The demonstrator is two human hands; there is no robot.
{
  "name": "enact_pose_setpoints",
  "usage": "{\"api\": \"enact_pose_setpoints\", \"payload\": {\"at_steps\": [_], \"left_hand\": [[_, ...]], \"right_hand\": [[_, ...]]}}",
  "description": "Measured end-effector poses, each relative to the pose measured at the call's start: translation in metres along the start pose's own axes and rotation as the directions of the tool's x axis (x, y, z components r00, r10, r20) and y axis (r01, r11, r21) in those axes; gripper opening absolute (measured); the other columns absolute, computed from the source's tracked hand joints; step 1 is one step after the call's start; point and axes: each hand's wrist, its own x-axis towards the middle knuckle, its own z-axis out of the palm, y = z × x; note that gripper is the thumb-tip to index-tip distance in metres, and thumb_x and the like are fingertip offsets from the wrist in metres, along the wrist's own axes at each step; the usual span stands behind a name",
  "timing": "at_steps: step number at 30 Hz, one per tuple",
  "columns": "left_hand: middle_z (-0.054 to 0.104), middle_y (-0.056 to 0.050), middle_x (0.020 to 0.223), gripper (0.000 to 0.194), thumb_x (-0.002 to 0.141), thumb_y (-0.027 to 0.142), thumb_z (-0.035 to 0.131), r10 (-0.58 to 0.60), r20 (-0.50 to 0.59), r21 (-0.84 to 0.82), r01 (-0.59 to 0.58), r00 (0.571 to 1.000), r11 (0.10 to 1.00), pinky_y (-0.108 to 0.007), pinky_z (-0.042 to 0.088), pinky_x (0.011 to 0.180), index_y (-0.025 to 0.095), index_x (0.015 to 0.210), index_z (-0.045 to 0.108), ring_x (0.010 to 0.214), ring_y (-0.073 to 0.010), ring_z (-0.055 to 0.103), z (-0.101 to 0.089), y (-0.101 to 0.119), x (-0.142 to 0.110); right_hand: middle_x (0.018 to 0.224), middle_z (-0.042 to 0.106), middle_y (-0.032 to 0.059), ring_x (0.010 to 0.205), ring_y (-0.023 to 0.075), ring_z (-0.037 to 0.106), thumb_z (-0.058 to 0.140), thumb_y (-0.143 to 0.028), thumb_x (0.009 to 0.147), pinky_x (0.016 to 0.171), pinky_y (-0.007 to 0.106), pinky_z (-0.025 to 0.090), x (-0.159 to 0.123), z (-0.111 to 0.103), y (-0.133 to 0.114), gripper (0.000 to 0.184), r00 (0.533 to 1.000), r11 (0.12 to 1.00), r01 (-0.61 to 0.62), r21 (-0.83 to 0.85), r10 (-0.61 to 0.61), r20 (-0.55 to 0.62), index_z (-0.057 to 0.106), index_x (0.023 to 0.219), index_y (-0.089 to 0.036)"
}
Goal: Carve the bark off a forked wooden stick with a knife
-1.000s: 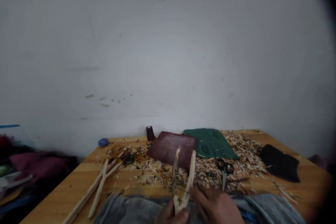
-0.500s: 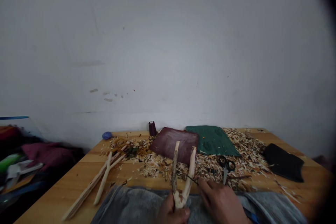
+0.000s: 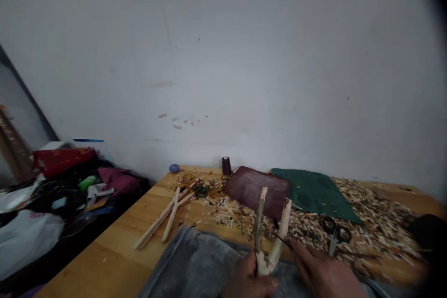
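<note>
My left hand (image 3: 252, 279) is closed around the base of a Y-shaped forked branch (image 3: 264, 267), which stands upright with its two prongs pointing away. Most of the wood is peeled pale, though brown bark remains on the left prong. In my right hand (image 3: 319, 267) is a knife, its thin dark blade (image 3: 284, 242) against the inner side of the right prong; the fingers hide the handle. A grey cloth (image 3: 199, 260) lies beneath both hands. Just past the right hand are black-handled scissors (image 3: 333, 235).
Wood shavings (image 3: 373, 214) cover much of the wooden table (image 3: 115, 251). Toward the wall lie a maroon sheet (image 3: 244, 186), a green sheet (image 3: 314, 191) and a thread spool (image 3: 226, 166). A peeled forked stick (image 3: 171, 219) is on the left. Piled clothes and bags (image 3: 118, 179) stand beyond the table's left edge.
The view has swung left, so the table's contents appear farther right and more of the pile on the left shows. Both hands keep their grip; the blade stays at the right prong.
</note>
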Motion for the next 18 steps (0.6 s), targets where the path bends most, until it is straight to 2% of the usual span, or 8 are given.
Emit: {"api": "enact_pose_setpoints", "payload": {"at_steps": [4, 7, 9, 10, 11, 15, 18], "left_hand": [[0.048, 0.009, 0.052, 0.052, 0.058, 0.047, 0.078, 0.035, 0.033, 0.025, -0.036, 0.999, 0.999, -0.02, 0.024, 0.04, 0.019, 0.098, 0.059, 0.04, -0.0056, 0.038, -0.001, -0.004, 0.001], [0.049, 0.008, 0.051, 0.055, 0.058, 0.053, 0.078, 0.065, 0.021, 0.079, -0.066, 0.998, 0.995, -0.02, 0.026, 0.039, 0.018, 0.098, 0.061, 0.04, -0.0057, 0.038, -0.003, -0.007, 0.005], [0.051, 0.007, 0.05, 0.061, 0.056, 0.059, 0.077, 0.065, 0.009, 0.102, -0.065, 0.998, 0.993, -0.02, 0.026, 0.04, 0.017, 0.096, 0.061, 0.04, -0.0061, 0.04, -0.005, -0.008, 0.008], [0.052, 0.006, 0.051, 0.064, 0.054, 0.062, 0.077, 0.056, 0.009, 0.107, -0.057, 0.998, 0.993, -0.021, 0.026, 0.04, 0.016, 0.096, 0.061, 0.041, -0.0063, 0.041, -0.005, -0.009, 0.009], [0.052, 0.006, 0.05, 0.066, 0.052, 0.064, 0.077, 0.043, 0.008, 0.112, -0.043, 0.999, 0.993, -0.021, 0.026, 0.041, 0.016, 0.096, 0.061, 0.041, -0.0065, 0.041, -0.006, -0.008, 0.009], [0.049, 0.008, 0.052, 0.069, 0.049, 0.068, 0.076, 0.047, 0.016, 0.149, -0.049, 0.999, 0.988, -0.021, 0.027, 0.043, 0.018, 0.093, 0.061, 0.043, -0.0064, 0.04, -0.002, -0.005, 0.007], [0.048, 0.006, 0.055, 0.063, 0.057, 0.071, 0.07, 0.081, 0.016, 0.196, -0.083, 0.997, 0.977, -0.022, 0.028, 0.046, 0.018, 0.09, 0.061, 0.046, -0.0071, 0.04, 0.002, -0.001, 0.003]], "right_hand": [[0.071, 0.068, 0.0021, 0.053, 0.0198, 0.066, 0.04, -0.022, 0.091, 0.045, 0.025, 0.037, 0.005, -0.007, 0.001, 0.022, 0.994, 0.988, -0.103, -0.116, 0.104, 0.01, 0.061, 0.096, -0.027], [0.072, 0.069, 0.0011, 0.056, 0.0189, 0.067, 0.043, -0.014, 0.085, 0.047, 0.024, 0.039, 0.005, -0.004, -0.011, 0.027, 0.998, 0.997, 0.02, -0.078, -0.016, 0.057, 0.06, 0.103, -0.025], [0.075, 0.07, -0.0001, 0.056, 0.0179, 0.067, 0.046, -0.013, 0.083, 0.048, 0.024, 0.039, 0.004, -0.003, -0.017, 0.034, 0.99, 0.993, 0.117, -0.021, -0.115, 0.08, 0.056, 0.113, -0.025], [0.075, 0.07, -0.0004, 0.056, 0.0176, 0.067, 0.046, -0.014, 0.083, 0.048, 0.023, 0.039, 0.004, -0.003, -0.017, 0.033, 0.989, 0.992, 0.128, -0.011, -0.127, 0.082, 0.056, 0.113, -0.026], [0.073, 0.069, -0.0007, 0.056, 0.0177, 0.067, 0.046, -0.014, 0.084, 0.047, 0.023, 0.038, 0.005, -0.004, -0.016, 0.03, 0.991, 0.994, 0.107, -0.02, -0.105, 0.082, 0.057, 0.11, -0.026], [0.071, 0.068, 0.0012, 0.055, 0.0194, 0.067, 0.044, -0.018, 0.09, 0.045, 0.024, 0.034, 0.008, -0.015, 0.003, 0.016, 0.991, 0.981, -0.116, -0.156, 0.124, 0.047, 0.059, 0.091, -0.026], [0.068, 0.067, 0.0012, 0.053, 0.0191, 0.066, 0.046, -0.014, 0.088, 0.043, 0.023, 0.03, 0.008, -0.017, 0.008, 0.016, 0.985, 0.967, -0.149, -0.209, 0.164, 0.055, 0.058, 0.089, -0.025]]}}
